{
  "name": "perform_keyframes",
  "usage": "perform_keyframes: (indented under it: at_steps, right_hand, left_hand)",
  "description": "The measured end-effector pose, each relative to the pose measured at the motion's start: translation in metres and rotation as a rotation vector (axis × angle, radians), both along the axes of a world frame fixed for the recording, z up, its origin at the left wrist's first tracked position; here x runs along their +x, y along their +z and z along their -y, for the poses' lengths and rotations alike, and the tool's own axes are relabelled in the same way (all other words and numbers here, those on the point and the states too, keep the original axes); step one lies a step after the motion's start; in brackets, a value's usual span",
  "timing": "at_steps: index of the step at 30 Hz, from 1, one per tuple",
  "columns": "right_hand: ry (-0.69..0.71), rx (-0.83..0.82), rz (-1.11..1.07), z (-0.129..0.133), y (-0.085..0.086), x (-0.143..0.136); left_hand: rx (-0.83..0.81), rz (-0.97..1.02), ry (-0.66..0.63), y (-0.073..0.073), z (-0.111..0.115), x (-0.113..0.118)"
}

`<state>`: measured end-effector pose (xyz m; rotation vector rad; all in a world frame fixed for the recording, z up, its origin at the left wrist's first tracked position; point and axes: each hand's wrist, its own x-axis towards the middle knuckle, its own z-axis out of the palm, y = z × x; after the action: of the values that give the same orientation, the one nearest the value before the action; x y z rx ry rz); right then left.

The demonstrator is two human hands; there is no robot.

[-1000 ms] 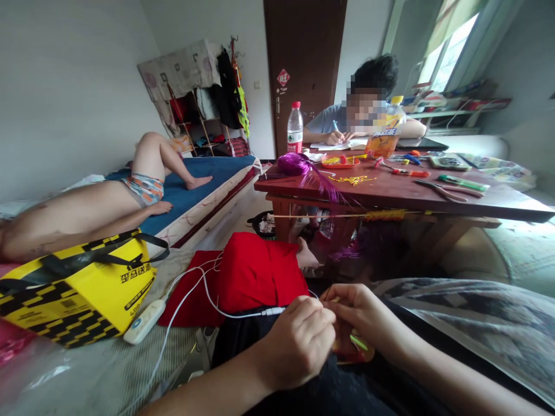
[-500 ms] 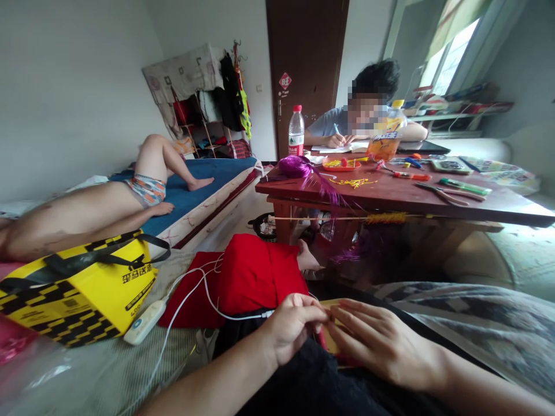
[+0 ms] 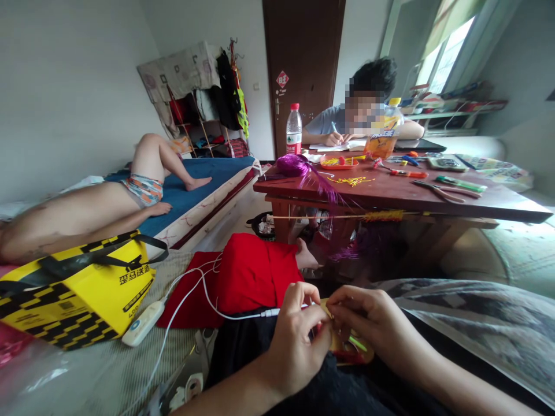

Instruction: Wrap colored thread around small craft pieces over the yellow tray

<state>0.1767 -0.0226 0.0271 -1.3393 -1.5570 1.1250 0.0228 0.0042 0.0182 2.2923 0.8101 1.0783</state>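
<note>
My left hand (image 3: 299, 338) is curled above my lap, its fingertips pinched together. Opposite it, my right hand (image 3: 368, 318) also pinches, and the fingertips of both hands meet or nearly meet. Whatever small piece sits between them is too tiny and covered to name; a yellowish speck shows there. Beneath the hands lies a shallow yellow tray (image 3: 352, 359) on my black-clothed lap. A bright green strip (image 3: 359, 344) and some reddish bits lie in it, partly hidden by my hands. A white cable plug (image 3: 271, 312) is just left of my left hand.
A red-brown table (image 3: 489, 209) ahead holds pliers (image 3: 439, 190), purple strands (image 3: 292, 164), yellow stems (image 3: 353, 181), an orange dish (image 3: 339, 165) and bottles. Someone writes behind it; another person lies left. A yellow bag (image 3: 108, 289) and power strip (image 3: 144, 326) stand beside me.
My right hand has gone from stretched, flat fingers over the tray to a raised pinch. My left fingers have curled up higher. More of the tray and the green strip now shows.
</note>
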Motion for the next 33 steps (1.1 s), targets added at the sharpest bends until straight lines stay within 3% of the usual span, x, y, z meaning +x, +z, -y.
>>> perform_keyframes:
  at_steps: [8,13,16,19,22,24,25,27,29,30,33]
  right_hand:
    - [-0.019,-0.157,-0.345,-0.002,-0.001,-0.004]
    - [0.006,-0.254,-0.427,-0.005,0.000,-0.004]
    - [0.011,-0.238,-0.372,-0.005,0.001,-0.004]
    - [-0.029,0.047,0.030,-0.002,0.004,0.000]
    - [0.096,0.651,0.542,-0.001,0.008,0.007]
    - [0.223,1.062,0.753,-0.001,0.011,0.013]
    - [0.261,1.201,0.822,-0.001,0.013,0.016]
    - [0.281,1.324,0.906,-0.002,0.015,0.019]
    - [0.279,1.311,0.891,-0.001,0.015,0.020]
    - [0.280,1.270,0.847,0.000,0.014,0.019]
    - [0.203,0.911,0.617,0.003,0.010,0.013]
  left_hand:
    - [0.368,-0.088,-0.044,0.000,0.000,-0.007]
    - [0.576,-0.145,-0.141,0.000,-0.005,-0.011]
    - [0.605,-0.163,-0.166,0.002,-0.006,-0.010]
    - [0.361,-0.136,-0.116,0.008,-0.006,-0.003]
    - [-0.252,-0.042,-0.049,0.015,-0.012,0.005]
    - [-0.721,0.075,-0.062,0.017,-0.018,0.007]
    - [-0.918,0.136,-0.080,0.017,-0.021,0.008]
    - [-1.184,0.230,-0.105,0.015,-0.024,0.008]
    - [-1.278,0.263,-0.119,0.014,-0.024,0.008]
    - [-1.246,0.263,-0.126,0.014,-0.023,0.007]
    - [-0.821,0.179,-0.101,0.016,-0.013,0.006]
